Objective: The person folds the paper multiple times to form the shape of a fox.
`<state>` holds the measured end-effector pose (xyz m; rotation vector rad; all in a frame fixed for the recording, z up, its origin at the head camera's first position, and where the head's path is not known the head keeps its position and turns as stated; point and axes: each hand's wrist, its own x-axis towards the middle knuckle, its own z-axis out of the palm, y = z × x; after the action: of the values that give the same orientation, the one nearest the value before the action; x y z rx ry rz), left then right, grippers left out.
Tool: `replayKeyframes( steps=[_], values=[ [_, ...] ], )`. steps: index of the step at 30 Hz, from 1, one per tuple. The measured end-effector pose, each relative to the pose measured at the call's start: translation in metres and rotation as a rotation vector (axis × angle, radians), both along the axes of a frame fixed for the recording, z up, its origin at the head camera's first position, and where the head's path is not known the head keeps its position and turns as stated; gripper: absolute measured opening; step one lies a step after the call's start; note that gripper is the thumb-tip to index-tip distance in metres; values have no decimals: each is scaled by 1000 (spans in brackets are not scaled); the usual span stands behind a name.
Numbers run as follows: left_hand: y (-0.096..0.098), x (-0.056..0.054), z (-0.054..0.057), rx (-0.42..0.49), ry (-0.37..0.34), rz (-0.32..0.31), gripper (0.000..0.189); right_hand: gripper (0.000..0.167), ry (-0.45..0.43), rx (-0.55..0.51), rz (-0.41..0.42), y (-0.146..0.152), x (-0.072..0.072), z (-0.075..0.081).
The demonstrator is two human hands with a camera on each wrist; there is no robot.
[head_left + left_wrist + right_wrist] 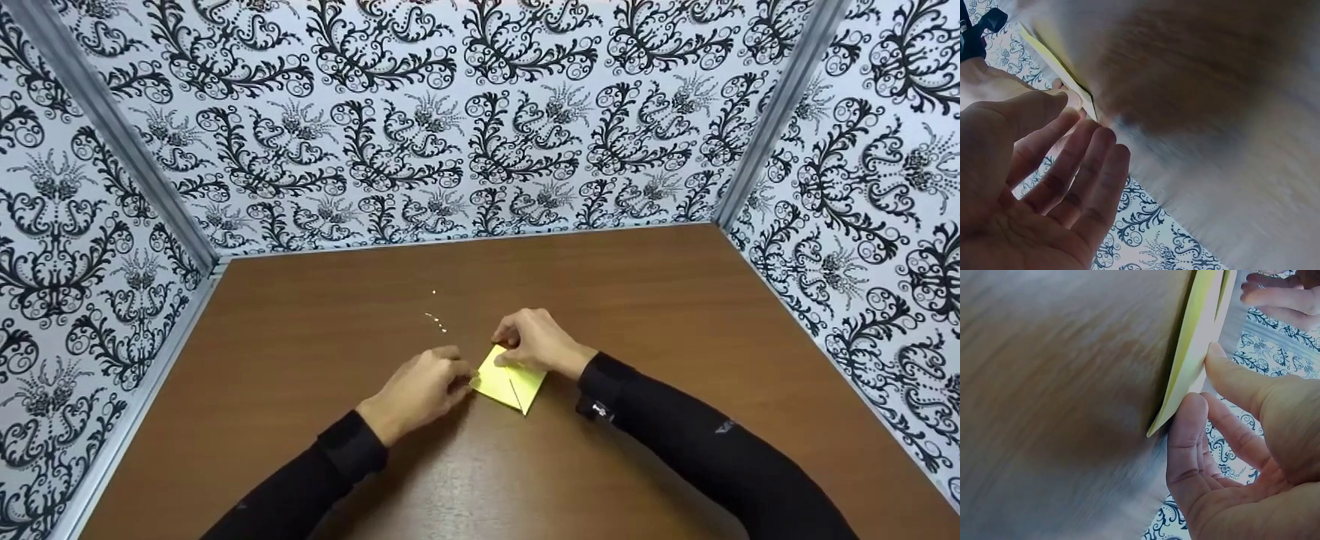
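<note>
A folded yellow sheet of paper lies on the table, a diagonal seam running to its near corner. My left hand pinches its left corner between thumb and fingertips; in the left wrist view the other fingers of this hand extend loosely beside the paper. From the far right side, my right hand holds the sheet, thumb on top and fingers at the far edge. In the right wrist view, thumb and index finger of that hand touch the paper's edge, where its layers stand slightly apart.
The brown wooden table extends around both hands. Patterned black-and-white walls enclose its back and sides, with metal posts at the corners. Small bright light spots show on the table beyond the left hand.
</note>
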<state>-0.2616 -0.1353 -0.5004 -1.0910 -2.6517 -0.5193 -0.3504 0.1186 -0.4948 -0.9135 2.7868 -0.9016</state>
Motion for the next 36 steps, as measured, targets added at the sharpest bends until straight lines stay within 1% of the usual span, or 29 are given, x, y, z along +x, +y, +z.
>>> replayKeyframes(
  steps=[2,4,7,10,14,18,21,27,31,36],
  values=[
    [5,4,0,-31,23,-14,14,30,-3,-1,6,0,-1,-1],
    [11,9,1,-71,35,-42,19,28,3,0,11,-1,-1,0],
    [23,15,1,-137,27,-105,26,27,7,6,8,0,-3,0],
    [33,19,0,-209,20,-154,30,26,9,9,2,0,-4,1],
    [37,22,-2,-272,1,-169,32,25,-5,8,6,0,-5,1],
    [36,23,-4,-282,-26,-169,33,25,-37,15,-4,0,-4,1],
    [35,22,-6,-273,-28,-177,32,24,-60,18,-18,-1,-6,0],
    [33,19,-4,-251,-44,-198,29,20,-86,5,-37,2,-11,1],
    [32,18,-4,-243,-50,-209,28,19,-139,-24,-60,3,-14,4],
    [31,17,-6,-247,-40,-205,31,17,-196,-53,-70,3,-17,9]
  ],
)
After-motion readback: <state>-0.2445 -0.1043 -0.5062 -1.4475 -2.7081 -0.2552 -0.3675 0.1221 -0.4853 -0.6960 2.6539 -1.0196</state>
